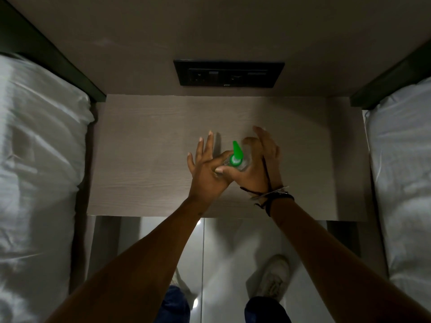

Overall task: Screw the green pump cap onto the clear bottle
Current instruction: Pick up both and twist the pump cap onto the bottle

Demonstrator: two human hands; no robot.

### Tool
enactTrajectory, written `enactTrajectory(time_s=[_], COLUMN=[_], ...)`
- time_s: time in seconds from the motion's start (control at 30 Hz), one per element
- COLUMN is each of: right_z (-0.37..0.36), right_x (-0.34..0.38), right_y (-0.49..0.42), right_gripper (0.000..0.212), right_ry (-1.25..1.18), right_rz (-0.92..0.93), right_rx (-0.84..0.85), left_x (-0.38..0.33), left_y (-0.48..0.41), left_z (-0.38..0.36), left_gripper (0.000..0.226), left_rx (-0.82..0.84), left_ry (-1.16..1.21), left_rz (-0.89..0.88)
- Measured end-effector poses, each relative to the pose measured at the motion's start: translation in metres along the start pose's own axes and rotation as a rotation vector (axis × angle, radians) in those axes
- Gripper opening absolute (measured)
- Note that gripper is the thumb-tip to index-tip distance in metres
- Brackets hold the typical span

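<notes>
The clear bottle (245,166) stands upright on the wooden bedside table (144,159), near its middle. The green pump cap (236,155) sits on the bottle's neck with its nozzle pointing away from me. My right hand (258,166) wraps the bottle from the right, with the thumb across its near side and the fingers curved behind it. My left hand (205,166) is at the bottle's left. Its forefinger bends in to the cap's collar while its other fingers spread apart, and its thumb is hidden. Most of the bottle's body is covered by my hands.
A black socket panel (228,74) is set in the wall behind the table. White bedding lies to the left (35,159) and to the right (403,159). Below the table's front edge are the glossy floor and my shoes (272,278).
</notes>
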State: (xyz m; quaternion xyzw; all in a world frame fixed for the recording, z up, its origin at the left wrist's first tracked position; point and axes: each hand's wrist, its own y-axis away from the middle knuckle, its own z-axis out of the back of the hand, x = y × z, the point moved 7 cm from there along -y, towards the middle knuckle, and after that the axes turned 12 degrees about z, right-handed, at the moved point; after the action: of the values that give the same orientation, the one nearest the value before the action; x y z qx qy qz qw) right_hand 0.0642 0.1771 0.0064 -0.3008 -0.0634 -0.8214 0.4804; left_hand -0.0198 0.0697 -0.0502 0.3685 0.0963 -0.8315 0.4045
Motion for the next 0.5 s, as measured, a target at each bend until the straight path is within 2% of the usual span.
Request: enactTrajectory(time_s=[0.03,0.07,0.13,0.17,0.27,0.37,0.5], right_z=[-0.0026,-0.0042,-0.0025,-0.0026,-0.0031,-0.0072,-0.0067], right_x=[0.0000,0.0017,0.0057,0.0067,0.0050,0.0010,0.0016], right_y=[-0.0003,-0.0009,-0.0018,-0.0022,-0.0039,-0.0018,0.0005], right_gripper=[0.080,0.073,0.045,0.039,0.057,0.068,0.035], right_ry=[-0.037,-0.079,-0.107,-0.083,0.020,-0.106,-0.219], right_rz=[0.009,0.045,0.122,0.116,-0.004,-0.044,0.054], right_rx=[0.037,0.054,0.032,0.016,-0.025,0.007,0.035], left_x=[0.0004,0.0004,-0.0010,-0.0019,-0.0038,-0.0055,-0.0064], left_y=[-0.0007,-0.0010,-0.0014,-0.0014,-0.0002,0.0014,-0.0004], left_z=[-0.0003,-0.0003,0.0009,0.0017,0.0028,0.0041,0.0046], left_gripper=[0.046,0.049,0.053,0.052,0.046,0.043,0.048], left_rx=[0.008,0.017,0.020,0.014,0.009,0.017,0.044], left_ry=[-0.007,0.010,0.041,0.037,0.021,0.020,0.048], left_rz=[0.005,0.007,-0.001,-0.005,0.003,-0.002,-0.018])
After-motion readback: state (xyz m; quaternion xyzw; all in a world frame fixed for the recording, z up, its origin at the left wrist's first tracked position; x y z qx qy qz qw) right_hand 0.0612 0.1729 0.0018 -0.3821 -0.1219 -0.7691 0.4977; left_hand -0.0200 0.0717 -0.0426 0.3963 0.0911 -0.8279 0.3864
